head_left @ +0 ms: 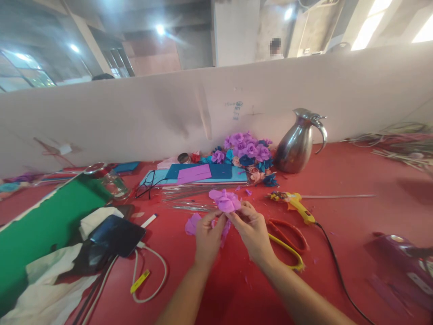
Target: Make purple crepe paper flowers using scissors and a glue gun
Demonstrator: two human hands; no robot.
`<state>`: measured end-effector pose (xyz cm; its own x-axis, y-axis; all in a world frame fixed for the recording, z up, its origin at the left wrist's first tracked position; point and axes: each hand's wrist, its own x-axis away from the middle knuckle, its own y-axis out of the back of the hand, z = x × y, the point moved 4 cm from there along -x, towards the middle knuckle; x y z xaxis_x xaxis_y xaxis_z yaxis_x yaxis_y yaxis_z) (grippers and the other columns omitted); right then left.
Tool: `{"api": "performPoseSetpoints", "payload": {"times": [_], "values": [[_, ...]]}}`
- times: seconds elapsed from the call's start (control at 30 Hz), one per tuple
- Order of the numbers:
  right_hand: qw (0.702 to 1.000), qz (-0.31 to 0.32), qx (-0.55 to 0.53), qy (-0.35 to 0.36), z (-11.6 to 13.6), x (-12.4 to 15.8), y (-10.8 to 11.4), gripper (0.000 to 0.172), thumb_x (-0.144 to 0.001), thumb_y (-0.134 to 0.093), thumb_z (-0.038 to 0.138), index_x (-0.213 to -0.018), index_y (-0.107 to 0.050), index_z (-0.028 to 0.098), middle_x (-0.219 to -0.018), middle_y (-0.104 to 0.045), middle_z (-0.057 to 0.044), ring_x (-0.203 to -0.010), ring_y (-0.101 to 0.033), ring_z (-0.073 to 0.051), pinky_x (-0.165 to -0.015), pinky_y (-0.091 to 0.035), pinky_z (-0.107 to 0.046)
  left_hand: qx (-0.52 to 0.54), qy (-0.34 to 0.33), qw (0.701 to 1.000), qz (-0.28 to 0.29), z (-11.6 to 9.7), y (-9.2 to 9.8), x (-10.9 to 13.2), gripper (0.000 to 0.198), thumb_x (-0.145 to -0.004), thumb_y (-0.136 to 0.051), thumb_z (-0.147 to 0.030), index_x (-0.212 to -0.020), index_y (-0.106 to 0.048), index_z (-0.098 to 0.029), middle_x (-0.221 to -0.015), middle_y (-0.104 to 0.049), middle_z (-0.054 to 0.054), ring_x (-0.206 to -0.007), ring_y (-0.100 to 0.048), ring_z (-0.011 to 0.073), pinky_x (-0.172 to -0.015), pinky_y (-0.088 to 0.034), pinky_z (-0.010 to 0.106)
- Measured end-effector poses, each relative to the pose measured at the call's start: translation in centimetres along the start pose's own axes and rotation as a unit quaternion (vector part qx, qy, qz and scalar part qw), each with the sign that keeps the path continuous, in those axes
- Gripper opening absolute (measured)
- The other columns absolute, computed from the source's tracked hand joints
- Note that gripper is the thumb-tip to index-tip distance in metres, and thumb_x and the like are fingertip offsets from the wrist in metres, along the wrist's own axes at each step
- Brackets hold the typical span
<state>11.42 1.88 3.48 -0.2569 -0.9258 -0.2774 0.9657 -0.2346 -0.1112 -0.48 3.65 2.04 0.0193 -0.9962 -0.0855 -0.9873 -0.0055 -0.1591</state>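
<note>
A purple paper flower (227, 201) is held up over the red table, its petals spread at the top. My left hand (209, 232) pinches its base from the left. From the right, the fingers of my right hand (252, 228) close on the same base. Loose purple petals (192, 224) lie on the table beside and partly behind my left hand. Scissors with red and yellow handles (287, 243) rest just right of my right hand, their blades hidden behind it. Beyond them is a yellow glue gun (297, 205) with a glue stick in its back.
Finished paper flowers (246, 149) are heaped by a metal jug (297, 142) at the back. Coloured paper sheets (196, 174), thin wires (189, 194) and glasses (149, 185) lie before me. A phone (118, 234), cable and glass jar (113, 183) are left; a purple device (406, 257) is right.
</note>
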Motion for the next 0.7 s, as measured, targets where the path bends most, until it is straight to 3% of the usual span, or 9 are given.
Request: {"api": "performPoseSetpoints", "payload": {"times": [0.13, 0.23, 0.33, 0.47, 0.7], "values": [[1.0, 0.009, 0.027, 0.01, -0.2, 0.0, 0.0, 0.024, -0.085, -0.063, 0.04, -0.091, -0.074, 0.02, -0.084, -0.061, -0.004, -0.081, -0.055, -0.018, -0.071, -0.048, -0.027, -0.052, -0.041, 0.998, -0.008, -1.2, 0.3, 0.0, 0.012, -0.068, -0.076, -0.029, -0.074, -0.077, -0.019, -0.075, -0.073, 0.004, -0.077, -0.064, 0.0199, -0.078, -0.049, 0.03], [0.999, 0.006, 0.045, 0.014, -0.3, 0.0, 0.2, 0.024, -0.087, -0.06, 0.039, -0.094, -0.072, 0.02, -0.089, -0.063, -0.005, -0.083, -0.057, -0.018, -0.074, -0.049, -0.028, -0.037, -0.053, 0.998, -0.002, -1.2, 0.2, 0.0, 0.013, -0.069, -0.075, -0.028, -0.079, -0.077, -0.02, -0.083, -0.073, 0.006, -0.086, -0.064, 0.0211, -0.083, -0.048, 0.03], [0.999, 0.011, 0.038, 0.016, -0.6, 0.0, 0.2, 0.024, -0.087, -0.059, 0.037, -0.1, -0.07, 0.02, -0.095, -0.067, -0.007, -0.086, -0.061, -0.019, -0.079, -0.05, -0.031, 0.014, -0.023, 1.0, 0.002, -0.6, 0.2, -0.2, 0.019, -0.072, -0.073, -0.029, -0.089, -0.077, -0.021, -0.09, -0.073, 0.007, -0.09, -0.064, 0.0209, -0.085, -0.047, 0.031], [0.999, 0.039, 0.006, -0.004, -1.2, 0.1, -0.2, 0.028, -0.088, -0.058, 0.036, -0.109, -0.068, 0.019, -0.101, -0.071, -0.009, -0.087, -0.066, -0.021, -0.083, -0.051, -0.035, 0.029, -0.005, 0.999, 0.036, 0.1, 0.2, -0.5, 0.019, -0.069, -0.077, -0.032, -0.083, -0.078, -0.019, -0.088, -0.073, 0.009, -0.087, -0.064, 0.0213, -0.085, -0.047, 0.034], [0.999, 0.037, 0.028, -0.021, -2.3, 0.2, -0.1, 0.031, -0.082, -0.062, 0.038, -0.104, -0.069, 0.017, -0.103, -0.073, -0.011, -0.093, -0.067, -0.025, -0.089, -0.05, -0.04, 0.067, 0.02, 0.994, 0.083, 0.8, 0.1, -0.6, 0.022, -0.069, -0.077, -0.032, -0.087, -0.08, -0.02, -0.097, -0.073, 0.01, -0.096, -0.063, 0.0253, -0.089, -0.047, 0.038]]}}
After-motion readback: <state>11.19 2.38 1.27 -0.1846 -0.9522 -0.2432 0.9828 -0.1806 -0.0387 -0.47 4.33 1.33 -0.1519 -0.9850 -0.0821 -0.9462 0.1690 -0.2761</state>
